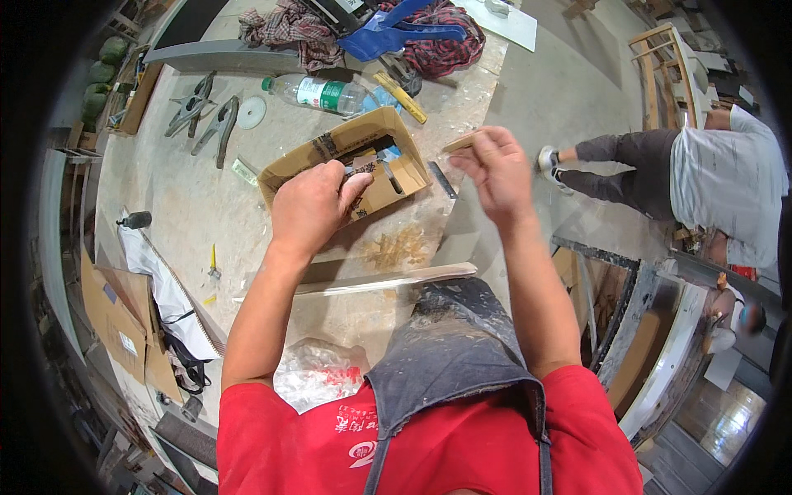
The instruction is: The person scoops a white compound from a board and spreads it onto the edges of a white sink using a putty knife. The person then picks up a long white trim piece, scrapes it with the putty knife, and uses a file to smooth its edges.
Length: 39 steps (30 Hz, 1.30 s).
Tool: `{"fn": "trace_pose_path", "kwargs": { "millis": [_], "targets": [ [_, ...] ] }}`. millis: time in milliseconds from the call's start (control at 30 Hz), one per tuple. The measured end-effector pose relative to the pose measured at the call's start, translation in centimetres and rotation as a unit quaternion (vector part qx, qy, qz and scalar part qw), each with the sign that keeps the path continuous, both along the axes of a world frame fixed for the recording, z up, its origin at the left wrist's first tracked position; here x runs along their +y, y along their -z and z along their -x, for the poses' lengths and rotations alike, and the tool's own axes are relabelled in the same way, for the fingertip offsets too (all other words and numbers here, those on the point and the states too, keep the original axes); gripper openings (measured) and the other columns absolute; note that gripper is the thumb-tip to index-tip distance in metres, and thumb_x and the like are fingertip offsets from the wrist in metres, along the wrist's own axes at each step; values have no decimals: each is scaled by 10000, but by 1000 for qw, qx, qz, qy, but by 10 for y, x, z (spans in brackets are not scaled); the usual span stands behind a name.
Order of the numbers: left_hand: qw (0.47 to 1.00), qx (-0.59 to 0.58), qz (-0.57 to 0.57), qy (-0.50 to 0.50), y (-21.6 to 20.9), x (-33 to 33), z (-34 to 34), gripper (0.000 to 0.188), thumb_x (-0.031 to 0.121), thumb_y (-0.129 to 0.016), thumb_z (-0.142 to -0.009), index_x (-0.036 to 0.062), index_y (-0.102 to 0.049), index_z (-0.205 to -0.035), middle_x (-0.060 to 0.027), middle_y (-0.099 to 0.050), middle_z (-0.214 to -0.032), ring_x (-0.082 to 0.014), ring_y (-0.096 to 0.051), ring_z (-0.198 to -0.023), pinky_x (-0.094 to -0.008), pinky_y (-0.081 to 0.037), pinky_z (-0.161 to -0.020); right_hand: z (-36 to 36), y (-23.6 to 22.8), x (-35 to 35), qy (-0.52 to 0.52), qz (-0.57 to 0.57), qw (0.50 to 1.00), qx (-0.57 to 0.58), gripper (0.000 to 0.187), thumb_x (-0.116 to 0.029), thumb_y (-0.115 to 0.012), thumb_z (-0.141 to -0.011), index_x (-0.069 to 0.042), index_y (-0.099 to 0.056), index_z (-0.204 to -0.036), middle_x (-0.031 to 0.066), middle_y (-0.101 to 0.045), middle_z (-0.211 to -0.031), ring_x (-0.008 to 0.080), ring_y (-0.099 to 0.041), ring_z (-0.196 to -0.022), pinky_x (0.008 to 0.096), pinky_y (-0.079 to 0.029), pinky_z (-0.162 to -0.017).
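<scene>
Dusty workbench (pixel 206 206) — L hand (pixel 313 206) in cardboard box (pixel 346 144)

One view only, from a fisheye camera worn on the person's head, looking steeply down and a little forward over the chest. It sits close: the red shirt (pixel 429 445) and grey apron (pixel 454 346) fill the near edge, and both forearms rise from there toward the middle. The dusty workbench (pixel 206 206) spreads to the left and far side, the concrete floor (pixel 577 91) to the right. Straight edges bow toward the dark round rim, and the corners are black.
</scene>
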<state>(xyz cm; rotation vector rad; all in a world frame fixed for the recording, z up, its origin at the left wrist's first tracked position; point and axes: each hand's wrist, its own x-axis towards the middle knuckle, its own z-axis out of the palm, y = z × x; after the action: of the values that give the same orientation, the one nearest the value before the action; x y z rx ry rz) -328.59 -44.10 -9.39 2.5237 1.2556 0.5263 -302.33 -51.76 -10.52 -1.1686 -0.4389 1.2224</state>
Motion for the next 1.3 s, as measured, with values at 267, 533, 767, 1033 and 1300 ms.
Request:
{"fn": "trace_pose_path", "kwargs": {
  "millis": [267,533,767,1033,1300],
  "targets": [
    [991,-111,-66,28,-40,-13,-22,321,251,-740,-878,37,-693,-1112,-143,-667,-1042,-335,-612,-1006,-434,-491,-871,-5,-56,-44,-33,4,999,-8,187,-106,-660,-977,23,-650,-1112,124,-719,-951,188,-696,-801,312,-580,-738],
    [962,-209,138,108,-94,-86,-61,196,123,-758,-825,33,-686,-984,-117,-677,-897,-308,-639,-835,-399,-498,-757,10,-78,-84,-119,-83,977,-157,191,-86,-722,-921,39,-696,-1063,65,-719,-906,112,-663,-814,265,-542,-728],
    [982,-147,36,109,-110,-129,-79,153,55,-756,-791,33,-682,-923,-108,-667,-847,-308,-626,-782,-392,-491,-705,-11,-102,-114,-166,-195,849,-463,113,-48,-709,-835,-24,-698,-944,134,-686,-831,284,-672,-726,354,-538,-662],
    [991,-108,11,80,-119,-185,-110,159,34,-762,-775,32,-670,-905,-110,-667,-844,-314,-635,-797,-388,-499,-708,-42,-109,-154,-221,-189,836,-465,151,-106,-708,-838,-28,-702,-966,154,-678,-829,308,-682,-742,392,-555,-685],
    [969,-168,110,-147,-82,-253,-96,107,73,-750,-855,9,-696,-921,-99,-669,-817,-200,-639,-717,-312,-511,-670,-75,-15,-139,-229,63,934,-268,260,-210,-699,-882,8,-721,-1022,80,-734,-848,138,-686,-762,302,-544,-719]
  ]
}}
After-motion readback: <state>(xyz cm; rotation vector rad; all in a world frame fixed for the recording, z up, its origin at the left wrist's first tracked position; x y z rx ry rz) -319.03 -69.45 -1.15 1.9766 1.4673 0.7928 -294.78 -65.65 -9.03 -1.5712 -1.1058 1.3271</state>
